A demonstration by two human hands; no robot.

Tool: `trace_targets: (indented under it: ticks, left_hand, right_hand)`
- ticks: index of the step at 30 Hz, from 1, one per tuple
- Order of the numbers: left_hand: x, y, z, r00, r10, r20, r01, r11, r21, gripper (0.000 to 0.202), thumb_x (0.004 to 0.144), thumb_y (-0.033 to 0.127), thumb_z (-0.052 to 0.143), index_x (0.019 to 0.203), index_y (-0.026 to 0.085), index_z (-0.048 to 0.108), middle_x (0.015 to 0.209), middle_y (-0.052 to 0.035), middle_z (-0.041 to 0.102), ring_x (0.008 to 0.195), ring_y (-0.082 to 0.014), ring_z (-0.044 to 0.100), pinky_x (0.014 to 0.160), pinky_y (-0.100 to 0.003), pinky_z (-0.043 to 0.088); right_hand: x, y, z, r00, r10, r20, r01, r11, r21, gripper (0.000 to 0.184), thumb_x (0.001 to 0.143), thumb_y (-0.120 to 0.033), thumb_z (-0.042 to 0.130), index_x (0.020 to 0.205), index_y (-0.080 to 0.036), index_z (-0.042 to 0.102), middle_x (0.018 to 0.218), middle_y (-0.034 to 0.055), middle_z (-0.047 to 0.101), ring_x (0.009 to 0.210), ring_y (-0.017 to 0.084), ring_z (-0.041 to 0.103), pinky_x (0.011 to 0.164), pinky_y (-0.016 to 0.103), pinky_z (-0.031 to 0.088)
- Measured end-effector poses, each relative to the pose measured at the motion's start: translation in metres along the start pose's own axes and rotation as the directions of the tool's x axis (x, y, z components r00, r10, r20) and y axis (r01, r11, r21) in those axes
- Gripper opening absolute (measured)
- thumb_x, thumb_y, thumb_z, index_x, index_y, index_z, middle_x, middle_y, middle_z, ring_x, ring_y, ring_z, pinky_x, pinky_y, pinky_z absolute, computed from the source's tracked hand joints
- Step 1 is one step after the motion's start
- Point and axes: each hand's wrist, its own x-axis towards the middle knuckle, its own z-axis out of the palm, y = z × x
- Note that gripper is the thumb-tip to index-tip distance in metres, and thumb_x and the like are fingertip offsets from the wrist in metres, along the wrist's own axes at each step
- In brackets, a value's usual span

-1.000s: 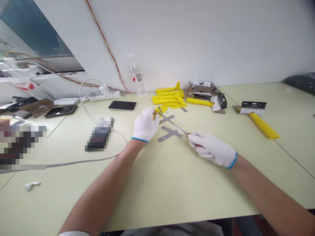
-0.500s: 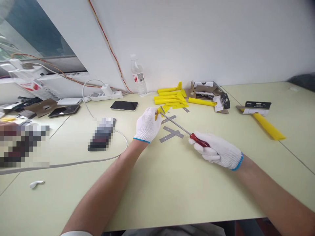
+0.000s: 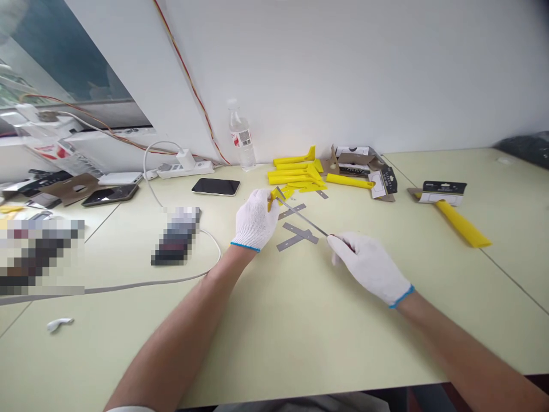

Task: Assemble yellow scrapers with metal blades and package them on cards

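My left hand (image 3: 256, 218), in a white knit glove with a blue cuff, is closed around a yellow scraper (image 3: 274, 197) whose head shows at the fingertips. My right hand (image 3: 369, 264), gloved alike, grips a screwdriver (image 3: 306, 219); its red handle is mostly covered by the fingers. The long metal shaft reaches to the scraper head, where the tip appears to touch. Below, loose grey metal blades (image 3: 295, 237) lie crossed on the table. Just beyond my left hand are several yellow scraper handles (image 3: 291, 173) and flat yellow pieces (image 3: 311, 187).
At the right lies a scraper (image 3: 463, 223) with a black-and-white card. Opened packaging (image 3: 355, 155) sits against the wall. A water bottle (image 3: 243, 140), a phone (image 3: 215, 186) and a power strip (image 3: 189, 167) stand at the back left. A white cable (image 3: 171, 280) crosses the left side, near an earbud (image 3: 60, 324).
My right hand has turned over on the screwdriver handle, so the back of the glove now covers most of it. My left hand stays in place with the scraper.
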Motion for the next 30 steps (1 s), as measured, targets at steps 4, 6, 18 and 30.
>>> trace_targets:
  ticks: [4,6,18,30]
  left_hand:
    - [0.000,0.000,0.000,1.000,-0.006,-0.002,0.006,1.000,0.006,0.015,0.099,0.030,0.052,0.106,0.024,0.064,0.112,-0.0045,0.072,0.094,-0.0227,0.068,0.074,-0.034,0.045]
    - [0.000,-0.001,0.000,1.000,-0.003,0.004,0.003,1.000,0.005,0.016,0.099,0.031,0.052,0.106,0.023,0.065,0.113,-0.0051,0.072,0.096,-0.0224,0.068,0.075,-0.034,0.045]
    - [-0.001,0.000,0.000,1.000,0.010,-0.019,-0.010,1.000,-0.022,0.015,0.099,0.030,0.054,0.106,0.022,0.065,0.112,-0.0049,0.072,0.094,-0.0207,0.068,0.075,-0.033,0.045]
    - [0.000,-0.003,0.001,1.000,0.001,-0.015,-0.001,1.000,-0.009,0.014,0.098,0.030,0.054,0.104,0.022,0.064,0.109,-0.0051,0.071,0.090,-0.0209,0.066,0.071,-0.033,0.041]
  right_hand:
    - [0.004,0.001,-0.006,0.890,0.133,0.436,-0.338,0.836,0.433,0.047,0.095,-0.070,0.052,0.101,-0.023,0.060,0.071,-0.0040,0.054,0.043,0.006,0.019,0.041,0.026,0.015]
    - [0.005,0.001,-0.006,0.918,0.180,0.353,-0.318,0.867,0.383,0.042,0.089,-0.065,0.065,0.095,-0.024,0.056,0.063,-0.0070,0.048,0.043,0.007,0.025,0.042,0.024,0.019]
    - [0.001,-0.004,-0.005,0.973,0.098,0.209,-0.148,0.961,0.234,0.048,0.094,-0.069,0.052,0.085,-0.022,0.061,0.062,-0.0025,0.047,0.046,0.011,0.029,0.045,0.027,0.022]
    - [0.000,-0.001,0.008,0.972,-0.095,-0.214,0.062,0.986,-0.158,0.038,0.092,-0.058,0.064,0.080,-0.022,0.061,0.068,0.0034,0.062,0.061,0.017,0.052,0.058,0.031,0.037]
